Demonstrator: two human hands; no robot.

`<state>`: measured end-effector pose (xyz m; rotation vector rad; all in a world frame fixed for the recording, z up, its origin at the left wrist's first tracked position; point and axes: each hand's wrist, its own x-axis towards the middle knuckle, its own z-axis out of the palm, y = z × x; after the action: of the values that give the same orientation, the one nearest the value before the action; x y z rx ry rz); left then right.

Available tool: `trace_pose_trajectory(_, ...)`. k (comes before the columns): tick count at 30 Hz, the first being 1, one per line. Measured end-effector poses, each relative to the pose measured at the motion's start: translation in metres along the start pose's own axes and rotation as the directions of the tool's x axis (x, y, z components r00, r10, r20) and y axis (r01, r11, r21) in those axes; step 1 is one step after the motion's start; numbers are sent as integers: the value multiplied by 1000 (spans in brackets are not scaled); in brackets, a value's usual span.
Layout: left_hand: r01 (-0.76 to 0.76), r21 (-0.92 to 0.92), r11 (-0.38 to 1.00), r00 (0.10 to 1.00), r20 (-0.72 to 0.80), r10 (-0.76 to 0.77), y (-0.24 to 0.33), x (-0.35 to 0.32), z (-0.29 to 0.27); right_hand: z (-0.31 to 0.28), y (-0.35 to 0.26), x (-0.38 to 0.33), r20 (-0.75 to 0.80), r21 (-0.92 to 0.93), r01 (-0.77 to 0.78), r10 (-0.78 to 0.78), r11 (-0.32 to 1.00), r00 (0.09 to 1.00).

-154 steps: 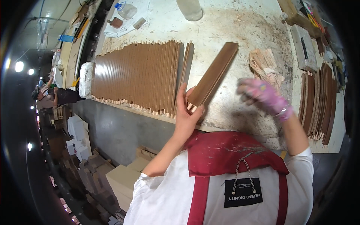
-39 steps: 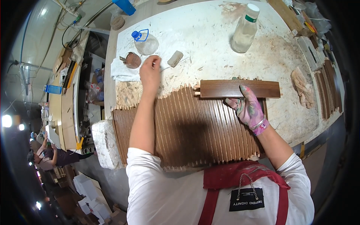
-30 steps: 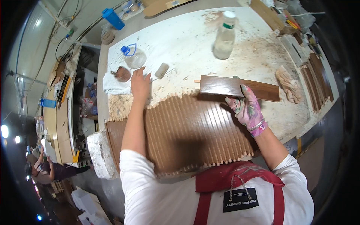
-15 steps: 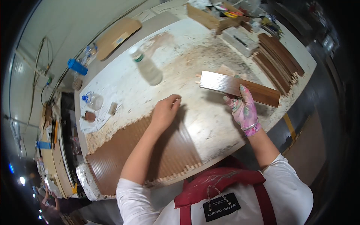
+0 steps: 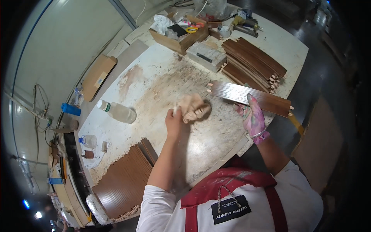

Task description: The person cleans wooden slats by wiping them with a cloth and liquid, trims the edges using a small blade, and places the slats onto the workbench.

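My right hand [image 5: 255, 119], in a pink stained glove, grips a glossy brown wooden slat [image 5: 241, 94] toward its right end. Short pale pegs stick out of both ends of the slat, which is held up above the table. My bare left hand [image 5: 173, 121] pinches the edge of a crumpled beige rag [image 5: 191, 107] at the middle of the worktop. At the lower left lie brown slats [image 5: 123, 181] side by side, with a couple set at a slant on their right. Another stack of brown slats [image 5: 255, 58] lies beyond my right hand.
The white worktop [image 5: 154, 112] is stained. A clear bottle [image 5: 119, 113] stands left of centre, and a small jug [image 5: 89, 141] is farther left. At the back are a wooden box [image 5: 181, 41] of odds and ends, a grey block [image 5: 206, 56] and a nail gun-like tool [image 5: 247, 25].
My left hand has moved from above the laid slats to the beige rag and taken hold of it. The right hand still holds the slat. The view has shifted.
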<state>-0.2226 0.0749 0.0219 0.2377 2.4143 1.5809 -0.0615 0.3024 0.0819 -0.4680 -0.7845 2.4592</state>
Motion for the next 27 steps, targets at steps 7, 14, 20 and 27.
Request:
trace_pose_trajectory(7, 295, -583, 757, 956, 179, -234, 64, -44, 21, 16, 59, 5, 47, -130, -116, 123, 985, 991)
trace_pose_trajectory(14, 240, -700, 673, 961, 74, -267, 48, -35, 12, 35, 67, 1, 29, -227, -299, 314, 927, 949)
trace_pose_trajectory(20, 343, -891, 298, 890, 207, -405, 22, -35, -52, 29, 41, 9, 59, 93, -359, 354, 929, 933)
trace_pose_trajectory(27, 289, -863, 414, 924, 138, -358, 22, -70, -55, 38, 39, -2, 46, -65, -380, 383, 923, 923)
